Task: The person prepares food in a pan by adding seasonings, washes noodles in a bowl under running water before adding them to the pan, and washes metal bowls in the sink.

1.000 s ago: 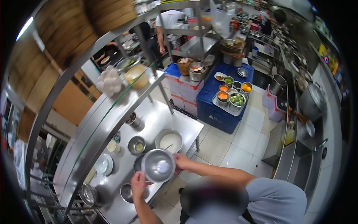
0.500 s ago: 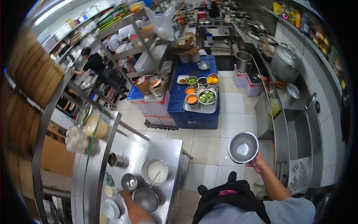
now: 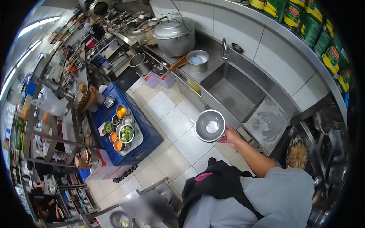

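Note:
My right hand (image 3: 229,137) grips a steel mixing bowl (image 3: 205,132) by its rim, out over the tiled floor beside the sink. The bowl tilts towards me, and its inside shows only a bright shine on the bottom. My left hand cannot be made out. At the bottom of the view, a grey smeared shape (image 3: 155,205) hangs over the edge of the steel table (image 3: 131,197); its kind is lost in the blur. A metal bowl (image 3: 121,219) stands on that table at the lower edge.
A steel sink (image 3: 232,89) with a tap (image 3: 224,49) runs along the right wall. A lidded pot (image 3: 175,38) stands behind it. Across the floor, a blue chest (image 3: 146,142) carries a tray of vegetables in metal bowls. Cans (image 3: 294,15) line the upper right shelf.
My view has swung right towards the sink. The right hand still holds the bowl. My left hand, earlier at the table beside the bowls, no longer shows, and a blurred grey shape has appeared there.

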{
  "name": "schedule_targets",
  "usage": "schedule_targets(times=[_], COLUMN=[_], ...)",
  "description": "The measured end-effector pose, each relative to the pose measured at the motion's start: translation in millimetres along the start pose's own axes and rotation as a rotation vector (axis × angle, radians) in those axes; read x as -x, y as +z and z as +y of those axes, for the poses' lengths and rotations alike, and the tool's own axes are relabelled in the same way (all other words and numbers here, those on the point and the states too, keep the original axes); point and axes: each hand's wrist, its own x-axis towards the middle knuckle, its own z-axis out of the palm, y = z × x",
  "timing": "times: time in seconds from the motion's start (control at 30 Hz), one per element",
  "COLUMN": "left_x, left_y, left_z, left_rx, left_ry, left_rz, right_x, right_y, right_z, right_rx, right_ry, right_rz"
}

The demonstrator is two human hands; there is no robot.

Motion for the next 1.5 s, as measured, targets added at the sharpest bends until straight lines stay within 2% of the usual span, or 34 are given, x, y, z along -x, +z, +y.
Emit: schedule_targets(times=[0.03, 0.07, 0.1, 0.13, 0.17, 0.2, 0.23, 0.27, 0.33, 0.37, 0.4, 0.43, 0.5, 0.57, 0.67, 0.73, 0.8, 0.83, 0.87, 0.9, 0.97, 1.03, 1.07, 1.13, 1.17, 1.2, 1.27, 1.3, 1.37, 1.4, 1.47, 1.5], left_x=[-15.0, -42.0, 5.9, 16.9, 41.7, 50.2, 65.5, 81.7, 115.6, 135.5, 139.3, 170.8, 207.2, 226.9, 246.2, 254.1, 278.1, 299.7, 328.5, 359.6, 436.5, 484.5, 496.0, 506.3, 506.1, 499.5, 481.0, 474.5, 465.5, 472.2, 495.5, 498.0], left_y=[26.7, 57.3, 62.7, 97.6, 115.1, 155.1, 196.4, 227.7, 308.7, 340.5, 417.3, 414.0, 469.5, 515.0, 557.3, 514.4, 454.4, 451.5, 466.3, 456.6, 501.2, 532.7, 541.0, 559.4, 568.6, 568.2, 553.1, 540.0, 516.4, 522.7, 548.7, 544.6], left_z=[23.8, 58.2, 161.1, 214.1, 286.2, 336.7, 392.9, 445.7, 546.1, 595.8, 630.0, 680.6, 752.0, 803.6, 849.9, 882.7, 922.5, 939.5, 957.2, 983.9, 1010.5, 1035.7, 1046.1, 1057.5, 1059.4, 1053.8, 1035.9, 1025.9, 999.2, 978.0, 937.7, 927.5], left_rx=[-0.041, -0.041, 0.131, 0.239, 0.354, 0.398, 0.575, 0.437, 0.613, 0.51, 0.524, 0.428, 0.468, 0.445, 0.418, 0.321, 0.248, 0.471, 0.646, 0.4, 0.543, 0.791, 0.802, 0.436, 0.317, 0.314, -0.258, -0.261, 0.011, 0.007, 0.316, 0.323], left_ry=[0.146, 0.378, 0.451, 0.457, 0.558, 0.684, 0.744, 0.762, 0.975, 1.044, 1.037, 1.097, 1.212, 1.238, 1.208, 1.402, 1.47, 1.541, 1.722, 1.939, 2.144, 2.216, 2.208, 2.29, 2.385, 2.374, 2.567, 2.563, 2.583, 2.581, 2.114, 2.105], left_rz=[0.021, -0.125, -0.196, -0.235, -0.388, -0.46, -0.577, -0.631, -0.742, -0.722, -0.795, -0.801, -0.845, -0.905, -1.008, -0.819, -0.628, -0.683, -0.73, -0.95, -0.977, -0.692, -0.712, -0.989, -1.038, -1.041, -0.997, -0.991, -1.222, -1.22, -1.146, -1.143], right_x=[-12.0, -24.4, -37.0, -48.5, -59.5, -70.1, -81.3, -92.7, -122.4, -136.4, -147.3, -155.3, -166.7, -172.8, -174.9, -187.6, -201.0, -209.0, -219.5, -231.1, -263.1, -293.0, -300.0, -313.5, -313.2, -316.5, -318.4, -317.0, -318.9, -320.0, -323.7, -324.6], right_y=[-8.9, -16.4, -23.6, -30.9, -37.7, -43.6, -48.0, -51.2, -70.4, -78.4, -85.4, -92.4, -102.8, -108.7, -116.9, -130.5, -133.4, -134.1, -136.1, -136.6, -143.4, -164.5, -163.9, -158.1, -156.7, -156.1, -154.6, -153.2, -151.4, -150.0, -151.9, -157.3], right_z=[-8.1, -16.5, -26.1, -35.7, -45.5, -56.8, -67.3, -74.9, -82.3, -86.5, -91.1, -95.8, -108.4, -119.8, -130.9, -130.0, -134.7, -137.5, -141.6, -141.9, -131.2, -117.5, -121.3, -126.7, -128.2, -133.9, -144.2, -149.1, -153.4, -152.9, -156.6, -159.8], right_rx=[-0.014, -0.022, -0.094, -0.166, -0.207, -0.212, -0.269, -0.326, -0.36, -0.434, -0.506, -0.507, -0.565, -0.571, -0.577, -0.636, -0.633, -0.636, -0.631, -0.668, -0.708, -0.915, -0.91, -0.905, -0.901, -0.873, -0.845, -0.8, -0.757, -0.699, -0.632, -0.593], right_ry=[0.006, 0.013, -0.027, -0.068, -0.093, -0.091, -0.12, -0.149, -0.151, -0.155, -0.158, -0.158, -0.172, -0.149, -0.147, -0.1, -0.086, -0.05, -0.05, -0.052, -0.053, 0.0, 0.002, -0.09, -0.075, -0.059, -0.047, -0.028, -0.012, 0.024, 0.058, 0.084], right_rz=[0.033, 0.038, 0.074, 0.112, 0.114, 0.127, 0.181, 0.233, 0.248, 0.294, 0.342, 0.358, 0.414, 0.486, 0.574, 0.584, 0.633, 0.654, 0.672, 0.647, 0.633, 0.454, 0.472, 0.463, 0.472, 0.483, 0.484, 0.467, 0.445, 0.421, 0.392, 0.363])
